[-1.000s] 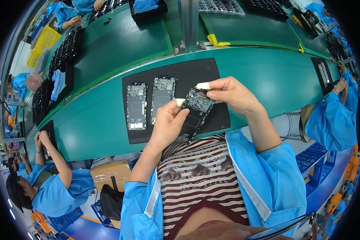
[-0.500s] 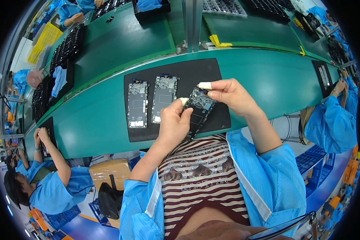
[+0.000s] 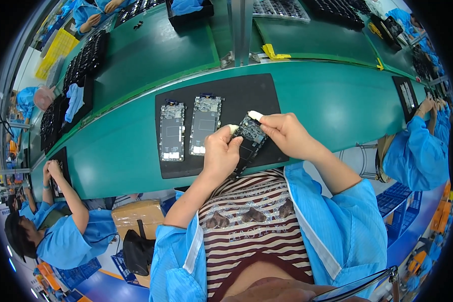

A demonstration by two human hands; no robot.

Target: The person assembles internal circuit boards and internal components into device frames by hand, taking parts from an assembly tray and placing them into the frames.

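Black circuit boards (image 3: 251,139): three, one handheld

Passage, as I log it from the centre of the black mat (image 3: 254,93): bare mat, one o'clock; open green tabletop (image 3: 337,95), two and nine o'clock.
Obstacles: first circuit board (image 3: 172,132), second circuit board (image 3: 205,125), nine o'clock, slim gap between; held board (image 3: 251,135), four; left grip (image 3: 220,154), six; right grip (image 3: 285,132), three; metal post (image 3: 242,32), twelve.
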